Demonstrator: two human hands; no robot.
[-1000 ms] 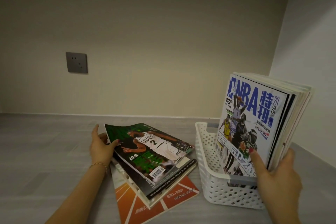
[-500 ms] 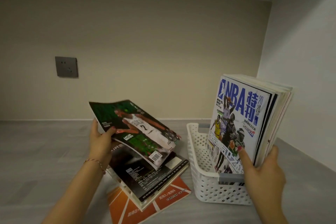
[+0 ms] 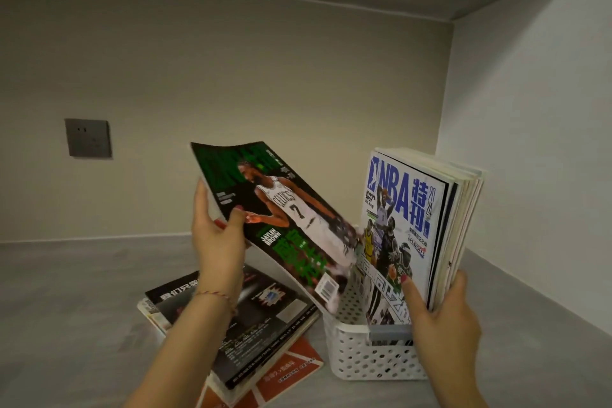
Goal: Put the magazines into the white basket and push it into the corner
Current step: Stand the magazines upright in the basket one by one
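Observation:
My left hand (image 3: 217, 238) grips a green basketball magazine (image 3: 281, 219) by its left edge and holds it tilted in the air, its lower corner over the left rim of the white basket (image 3: 364, 354). My right hand (image 3: 440, 325) clasps the near bottom edge of several magazines (image 3: 420, 225) standing upright in the basket, a blue-lettered NBA cover facing left. Below my left arm a stack of magazines (image 3: 258, 325) lies flat on the grey surface, a black cover on top and an orange one at the bottom.
The grey surface (image 3: 66, 308) meets a beige back wall and a white right wall (image 3: 530, 175), forming a corner behind the basket. A dark wall socket (image 3: 87, 137) is on the back wall at left. A ceiling panel hangs overhead.
My left hand has lifted the green magazine off the flat stack and carried it up and right toward the basket. My right hand keeps holding the upright magazines.

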